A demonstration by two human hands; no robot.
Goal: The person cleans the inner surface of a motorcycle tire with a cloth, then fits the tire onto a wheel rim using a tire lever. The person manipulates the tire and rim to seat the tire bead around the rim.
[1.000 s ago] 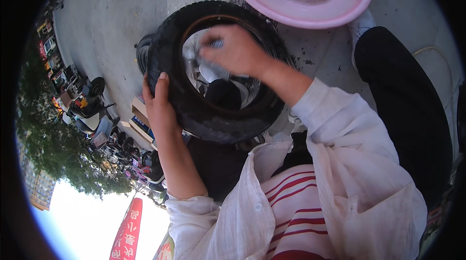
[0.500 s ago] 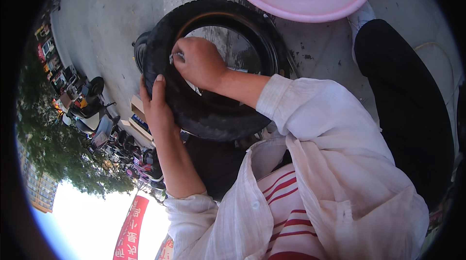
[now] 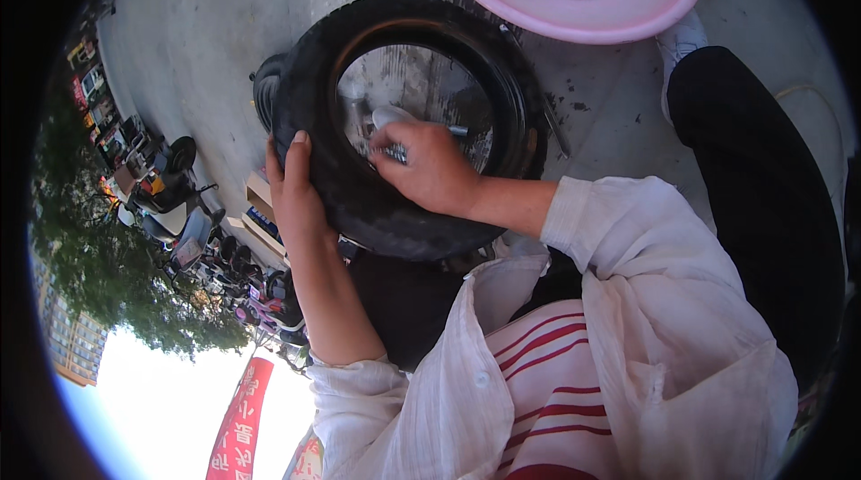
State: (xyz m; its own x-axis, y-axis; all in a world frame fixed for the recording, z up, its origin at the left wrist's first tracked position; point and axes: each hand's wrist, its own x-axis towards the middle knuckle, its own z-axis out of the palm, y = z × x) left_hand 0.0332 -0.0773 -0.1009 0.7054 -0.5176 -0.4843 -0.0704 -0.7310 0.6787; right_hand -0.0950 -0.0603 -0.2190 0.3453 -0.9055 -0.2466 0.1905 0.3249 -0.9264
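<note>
A black rubber tyre [image 3: 395, 233] stands tilted in front of me, and its wide opening shows the ground beyond. My left hand [image 3: 296, 189] is closed on the tyre's left side, thumb and fingers pressed against the tread and sidewall. Within the opening, near the lower inner edge, my right hand [image 3: 435, 166] is closed around a small silver ribbed piece [image 3: 395, 153]. Its exact kind is hard to make out, being mostly covered by fingers. Just past those fingers, a rounded silver thing [image 3: 389, 114] shows through the opening.
A pink basin [image 3: 574, 27] sits at the far right. Beside the tyre, a thin metal rod [image 3: 554, 121] lies on the concrete. Behind its left side is another black round part [image 3: 266, 90]. An open cardboard box [image 3: 258, 202] and parked motorbikes [image 3: 184, 211] stand to the left.
My right hand has moved right and down, from the tyre's inner left edge toward the middle of the opening, still holding the silver piece. My left hand keeps its hold.
</note>
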